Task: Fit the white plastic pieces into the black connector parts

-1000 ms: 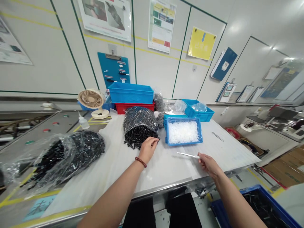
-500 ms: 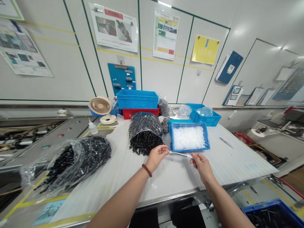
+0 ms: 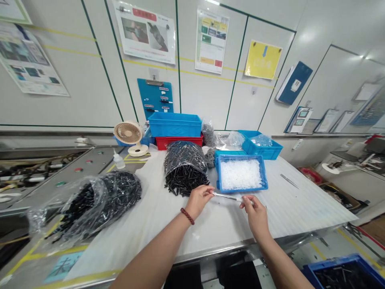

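Observation:
Between both hands stretches a slim pen-like tool [image 3: 226, 196] with a silvery shaft and whitish ends, held nearly level above the table. My left hand [image 3: 201, 199], with a beaded bracelet at the wrist, pinches its left end; whether a small part sits in those fingertips I cannot make out. My right hand [image 3: 255, 210] is closed around the right end. Just beyond the tool stands a blue bin [image 3: 264, 188] full of small whitish translucent pieces [image 3: 240, 174]. Behind my left hand, a clear bag [image 3: 185, 154] spills many thin black parts [image 3: 183, 179].
Tweezers [image 3: 289, 181] lie on the white-covered table [image 3: 313, 208] at right. Another bag of black parts [image 3: 117, 194] lies left, near a small bottle [image 3: 119, 159] and a fan [image 3: 129, 134]. Blue bins [image 3: 176, 125] and a red bin [image 3: 179, 143] stand at the back.
The hands and the tool stay almost in place. My right hand has turned slightly, its fingers shifting on the tool's end. The whole view has shifted a little.

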`<act>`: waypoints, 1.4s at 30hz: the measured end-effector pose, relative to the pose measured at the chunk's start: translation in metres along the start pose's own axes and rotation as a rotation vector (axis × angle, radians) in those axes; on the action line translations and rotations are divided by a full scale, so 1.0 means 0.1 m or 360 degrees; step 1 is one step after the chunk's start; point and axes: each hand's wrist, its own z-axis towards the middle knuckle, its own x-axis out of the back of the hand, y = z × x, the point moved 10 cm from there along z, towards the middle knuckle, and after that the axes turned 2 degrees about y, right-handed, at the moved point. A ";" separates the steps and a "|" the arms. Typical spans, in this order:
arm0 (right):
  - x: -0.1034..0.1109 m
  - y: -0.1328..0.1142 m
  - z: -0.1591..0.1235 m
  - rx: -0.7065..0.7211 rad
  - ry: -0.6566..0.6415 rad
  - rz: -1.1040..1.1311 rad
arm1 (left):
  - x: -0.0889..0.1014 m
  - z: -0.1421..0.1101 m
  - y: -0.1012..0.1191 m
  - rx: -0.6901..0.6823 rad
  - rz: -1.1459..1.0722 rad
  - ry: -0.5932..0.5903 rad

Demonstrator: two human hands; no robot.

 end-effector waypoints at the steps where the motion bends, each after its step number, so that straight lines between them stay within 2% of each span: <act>1: -0.01 0.00 0.00 -0.0004 -0.0025 0.0008 | 0.00 -0.02 0.06 -0.0061 0.0072 -0.0017; 6: 0.02 -0.03 0.02 0.0039 -0.0066 -0.0022 | -0.16 -0.12 0.32 -0.0425 0.0602 -0.0189; 12: 0.07 -0.02 0.02 0.0037 -0.0037 -0.0021 | -0.13 -0.06 0.09 -0.0132 0.0258 -0.0070; 16: 0.07 0.00 0.03 0.0033 -0.0025 -0.0017 | -0.11 -0.03 0.00 -0.0068 0.0217 -0.0021; 21: 0.10 -0.08 0.00 0.0115 0.0012 -0.0101 | -0.11 -0.03 0.03 -0.0086 0.0280 -0.0022; 28: 0.11 -0.27 -0.09 0.0451 0.0057 -0.0337 | -0.12 -0.09 0.24 -0.0302 0.0614 -0.0127; 32: 0.06 -0.22 -0.05 0.0318 -0.0055 -0.0295 | -0.22 -0.15 0.31 -0.0411 0.0775 -0.0236; 37: -0.16 -0.22 -0.10 0.0243 -0.0252 -0.0175 | -0.50 -0.29 0.39 -0.0693 0.1108 -0.0480; 39: -0.23 -0.22 -0.12 0.0237 -0.0279 -0.0149 | -0.53 -0.30 0.37 -0.0672 0.1161 -0.0512; 42: -0.26 -0.17 -0.09 0.0186 -0.0250 -0.0105 | -0.43 -0.24 0.35 -0.0577 0.1184 -0.0422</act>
